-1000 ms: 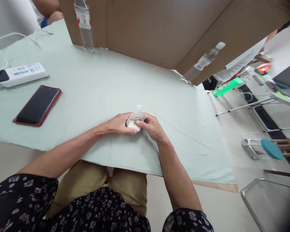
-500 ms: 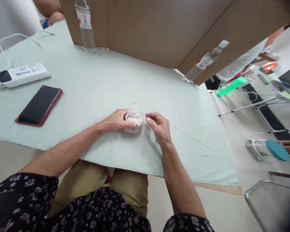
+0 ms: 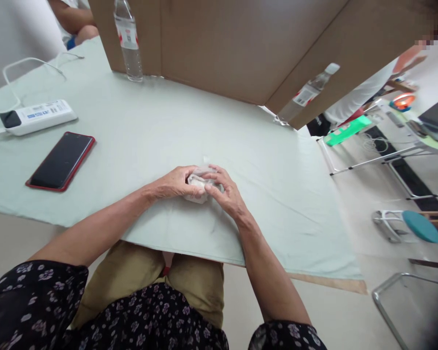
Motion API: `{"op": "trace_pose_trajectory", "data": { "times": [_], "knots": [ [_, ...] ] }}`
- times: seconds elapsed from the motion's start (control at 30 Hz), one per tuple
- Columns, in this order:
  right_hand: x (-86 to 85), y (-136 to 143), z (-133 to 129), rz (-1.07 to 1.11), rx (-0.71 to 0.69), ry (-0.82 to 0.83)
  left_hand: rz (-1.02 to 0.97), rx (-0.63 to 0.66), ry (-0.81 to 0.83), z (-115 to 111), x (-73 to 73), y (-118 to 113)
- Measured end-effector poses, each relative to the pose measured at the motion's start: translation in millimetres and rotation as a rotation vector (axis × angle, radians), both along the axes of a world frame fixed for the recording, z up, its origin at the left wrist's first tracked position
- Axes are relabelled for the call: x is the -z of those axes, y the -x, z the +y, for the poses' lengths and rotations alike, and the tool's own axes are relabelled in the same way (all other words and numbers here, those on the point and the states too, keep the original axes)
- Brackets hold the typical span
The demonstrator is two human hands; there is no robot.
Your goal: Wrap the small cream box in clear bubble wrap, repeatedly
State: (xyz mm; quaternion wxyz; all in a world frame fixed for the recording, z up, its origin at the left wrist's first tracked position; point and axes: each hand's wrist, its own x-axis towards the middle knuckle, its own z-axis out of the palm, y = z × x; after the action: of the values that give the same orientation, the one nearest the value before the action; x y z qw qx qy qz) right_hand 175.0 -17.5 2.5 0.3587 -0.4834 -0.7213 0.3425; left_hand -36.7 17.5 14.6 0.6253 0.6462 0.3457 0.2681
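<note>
Left hand point(image 3: 173, 183) has its thumb and fingers round the near left side of a small white packet point(image 3: 194, 180), on or just above the cloth point(image 3: 160, 131); I can't tell if it touches down. Right hand point(image 3: 228, 194) curves its fingers over the packet's right side, thumb bent in close; I can't tell how firmly it grips. Beyond both hands, a clear tab point(image 3: 206, 159) pokes out, blurred.

I judge the packet light, with a thin, slippery, crinkly wrapper that gives easily and could tear under a hard pinch. I'd cradle its body low on the left with a flat thumb and pick at loose folds only with the right fingertips. Off to the left hand's left lies a phone point(image 3: 61, 160), and farther out a white device point(image 3: 44, 116).
</note>
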Motion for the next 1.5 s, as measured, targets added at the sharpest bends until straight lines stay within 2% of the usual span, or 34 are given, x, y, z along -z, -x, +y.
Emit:
{"op": "trace_pose_trajectory", "data": {
  "times": [0.13,0.23,0.33,0.47,0.53,0.63,0.8,1.07,1.23,1.37,1.5],
  "knots": [
    [-1.7,-1,1,0.086,-0.019,0.034,-0.037,0.033,0.029,0,-1.3,0],
    [-1.9,-7,-1,0.214,0.01,0.151,-0.036,0.028,0.104,-1,-3.2,0],
    [1.1,-8,-2,0.216,-0.006,0.247,-0.009,-0.008,0.118,-3,-6.0,-1],
    [6.9,5,-3,0.201,0.08,0.18,0.042,-0.109,0.041,-3,-7.1,-3],
    [7.9,11,-3,0.235,0.132,0.184,0.03,-0.121,0.053,-1,-6.2,-2],
    [6.0,15,-4,0.277,0.17,0.252,-0.021,-0.078,0.127,3,-5.1,2],
    [-1.5,10,-7,0.322,0.123,0.354,0.025,0.008,0.176,6,-4.9,9],
    [-5.3,9,-10,0.311,0.079,0.343,0.008,0.029,0.218,8,-0.7,12],
    [-3.0,7,-2,0.401,0.139,0.321,0.01,0.091,0.245,7,-4.0,10],
    [-3.9,10,7,0.418,0.128,0.385,0.037,0.12,0.217,6,-5.0,9],
    [-4.7,18,8,0.456,0.171,0.349,0.053,0.13,0.183,5,-4.2,10]
  ]
}}
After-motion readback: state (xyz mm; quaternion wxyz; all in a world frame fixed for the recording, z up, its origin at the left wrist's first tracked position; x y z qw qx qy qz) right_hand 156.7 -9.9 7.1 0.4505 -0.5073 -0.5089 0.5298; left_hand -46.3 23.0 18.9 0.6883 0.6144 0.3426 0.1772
